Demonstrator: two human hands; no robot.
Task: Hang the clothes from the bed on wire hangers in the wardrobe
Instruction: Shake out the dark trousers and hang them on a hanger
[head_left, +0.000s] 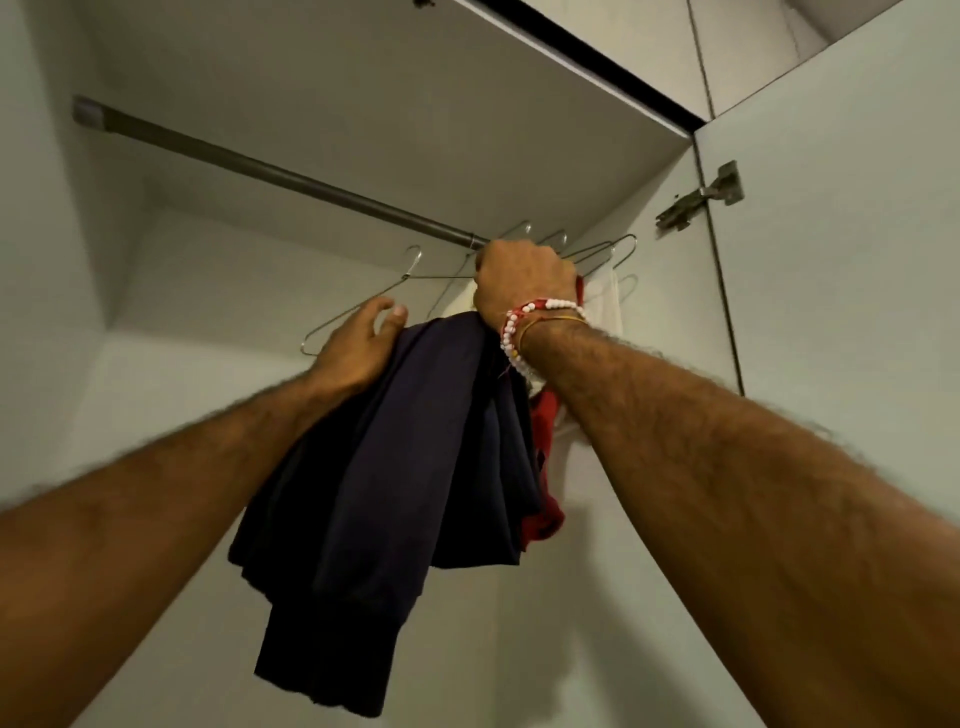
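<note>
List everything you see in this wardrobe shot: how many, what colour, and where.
wardrobe: one, pale grey, all around
rail: one, dark grey, across the top
wire hangers: at least four, silver, near the rail's right end
navy garment: one, below the right hand
red garment: one, behind the navy garment
white garment: one, behind the right hand
hinge: one, metal, right door
bracelets: white-red beads, yellow thread, right wrist
left hand: touching navy garment
right hand: fist by rail, grip on navy garment's top
</note>
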